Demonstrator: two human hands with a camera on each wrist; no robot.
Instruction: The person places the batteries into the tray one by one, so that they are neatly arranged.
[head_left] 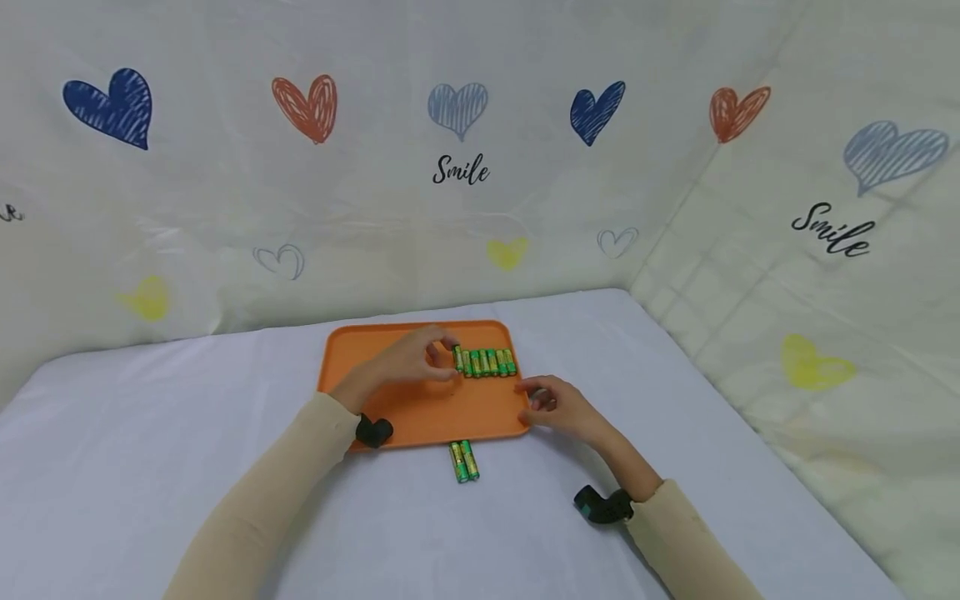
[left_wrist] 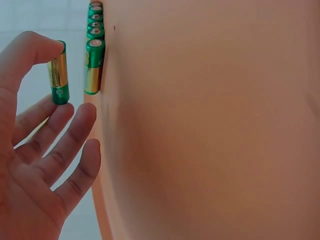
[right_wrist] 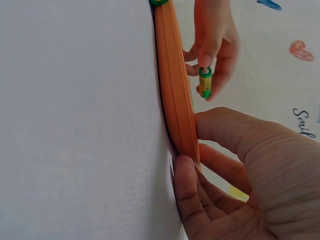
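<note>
My left hand (head_left: 408, 358) reaches over the orange tray (head_left: 427, 412) and pinches a green and gold battery (left_wrist: 59, 80) between thumb and fingertip; its other fingers are spread. Just right of it, a row of several like batteries (head_left: 491, 363) lies side by side on the tray, seen end-on in the left wrist view. At the tray's right front corner, my right hand (head_left: 558, 407) holds the rim, thumb on one side and fingers on the other in the right wrist view. The held battery appears there above the rim too.
Two more batteries (head_left: 463, 461) lie side by side on the white cloth (head_left: 525, 533), close to the tray's front edge. Behind the table hangs a pale backdrop (head_left: 397, 208) printed with hearts and "Smile", which continues along the right side.
</note>
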